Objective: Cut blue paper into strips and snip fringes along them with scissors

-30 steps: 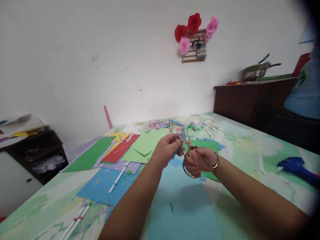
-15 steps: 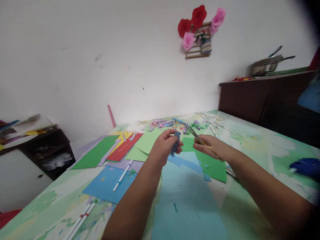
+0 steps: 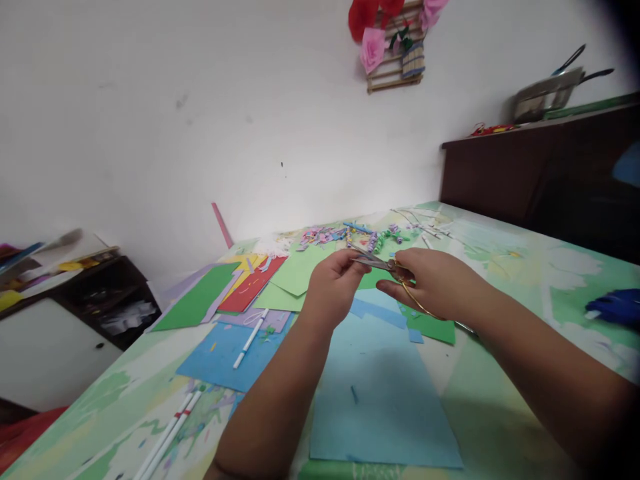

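Observation:
My right hand (image 3: pixel 435 280) grips a pair of scissors (image 3: pixel 383 264) with gold-coloured handles. Its blades, slightly parted, point left and reach the fingertips of my left hand (image 3: pixel 334 287). The fingers of that hand are pinched together. The small fringed blue paper piece seen in them earlier is now hidden behind the hand. Below both hands lies a light blue sheet (image 3: pixel 380 393) with a thin blue scrap (image 3: pixel 355 395) on it. A blue strip (image 3: pixel 379 313) and a small blue square (image 3: pixel 415 336) lie near its far end.
Coloured sheets, among them a dark green one (image 3: pixel 197 297), a red one (image 3: pixel 254 287) and a blue one (image 3: pixel 227 360), cover the left side. White pens (image 3: pixel 170 430) lie at front left. Paper scraps (image 3: pixel 320 235) and curled paper coils (image 3: pixel 390 235) sit by the wall. A dark blue object (image 3: pixel 617 307) is far right.
The scissors have come left and down to my left fingertips. The blue paper piece in my left hand has gone out of sight. The view has tilted slightly downward.

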### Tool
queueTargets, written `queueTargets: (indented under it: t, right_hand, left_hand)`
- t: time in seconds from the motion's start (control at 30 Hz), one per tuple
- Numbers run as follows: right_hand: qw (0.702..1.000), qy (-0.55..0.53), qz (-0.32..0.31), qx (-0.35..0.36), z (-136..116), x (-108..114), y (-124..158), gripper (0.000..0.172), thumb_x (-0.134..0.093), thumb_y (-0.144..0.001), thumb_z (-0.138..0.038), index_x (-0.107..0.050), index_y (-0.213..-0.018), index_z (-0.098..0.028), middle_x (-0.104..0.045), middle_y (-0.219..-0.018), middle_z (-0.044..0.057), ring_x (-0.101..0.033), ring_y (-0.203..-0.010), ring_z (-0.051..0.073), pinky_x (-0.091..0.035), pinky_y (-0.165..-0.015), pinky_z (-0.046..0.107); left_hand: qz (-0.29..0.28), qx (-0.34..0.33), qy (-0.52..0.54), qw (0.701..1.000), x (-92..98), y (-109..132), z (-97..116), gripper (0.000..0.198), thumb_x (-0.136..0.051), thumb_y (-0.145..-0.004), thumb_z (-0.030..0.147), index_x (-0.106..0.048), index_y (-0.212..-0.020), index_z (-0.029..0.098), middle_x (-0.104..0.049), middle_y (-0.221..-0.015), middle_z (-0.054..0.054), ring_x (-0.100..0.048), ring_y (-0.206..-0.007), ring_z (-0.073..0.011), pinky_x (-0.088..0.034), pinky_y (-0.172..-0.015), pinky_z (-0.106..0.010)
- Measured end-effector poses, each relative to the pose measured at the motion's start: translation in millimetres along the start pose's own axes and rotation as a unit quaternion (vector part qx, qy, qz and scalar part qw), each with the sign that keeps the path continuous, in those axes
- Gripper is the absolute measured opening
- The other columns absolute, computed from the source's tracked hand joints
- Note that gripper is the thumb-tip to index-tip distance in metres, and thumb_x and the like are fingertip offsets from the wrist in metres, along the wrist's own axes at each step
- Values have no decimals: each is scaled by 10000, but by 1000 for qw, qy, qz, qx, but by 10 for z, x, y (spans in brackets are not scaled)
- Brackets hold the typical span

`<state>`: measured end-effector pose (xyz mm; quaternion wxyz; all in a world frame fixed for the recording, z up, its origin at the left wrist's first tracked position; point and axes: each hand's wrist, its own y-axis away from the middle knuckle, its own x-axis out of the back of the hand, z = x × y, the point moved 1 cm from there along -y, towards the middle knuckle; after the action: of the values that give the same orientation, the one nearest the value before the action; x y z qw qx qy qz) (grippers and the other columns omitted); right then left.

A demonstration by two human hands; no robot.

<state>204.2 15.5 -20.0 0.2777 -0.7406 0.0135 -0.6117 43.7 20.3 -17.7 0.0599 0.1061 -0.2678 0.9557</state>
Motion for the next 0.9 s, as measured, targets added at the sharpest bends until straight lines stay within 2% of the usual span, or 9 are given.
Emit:
queueTargets:
  t: [0.17, 0.3, 0.43, 0.6, 0.9]
  right_hand:
    - [1000, -26, -6, 5, -31, 10, 24, 446, -401, -704, -632, -392, -582, -202, -469, -544, 20, -338, -441, 110, -182, -441, 256]
    - [999, -48, -10, 0, -28, 24, 47, 426, -469, -674, -616, -409, -579, -205, -454, -534, 15, -318, -430, 107, -164, -449, 266]
    - [998, -66, -2, -9, -37, 36, 71, 437, -498, -636, -638, -429, -593, -208, -461, -568, 26, -347, -459, 123, -151, -468, 270]
    - [999, -36, -5, -24, -47, 32, 73, 425, -515, -632, -623, -433, -594, -208, -470, -578, 34, -366, -473, 131, -152, -463, 267]
    - [999, 7, 9, -37, -7, 110, 68, 508, -509, -569, -691, -400, -497, -200, -444, -503, 21, -339, -445, 113, -145, -452, 261]
  left_hand:
    - [2, -13, -32, 999, 1, 51, 92, 133, -505, -736, 214, -620, -687, 170, -606, -679, 2, -558, -682, -108, -412, -637, -207]
    - [-5, -5, -26, 1000, 26, 59, 107, 114, -517, -729, 228, -615, -700, 177, -585, -624, 12, -566, -601, -100, -423, -565, -199]
    - [-23, 3, -40, 999, 52, 60, 108, 111, -521, -723, 196, -627, -701, 176, -606, -632, 3, -577, -626, -107, -437, -587, -207]
    - [-20, 27, -21, 999, 56, 65, 115, 98, -546, -711, 216, -635, -701, 175, -621, -644, 2, -597, -634, -115, -449, -583, -211]
    - [-8, 67, 3, 998, 30, 88, 164, 75, -563, -686, 203, -618, -655, 163, -615, -601, 10, -594, -565, -98, -433, -517, -188]
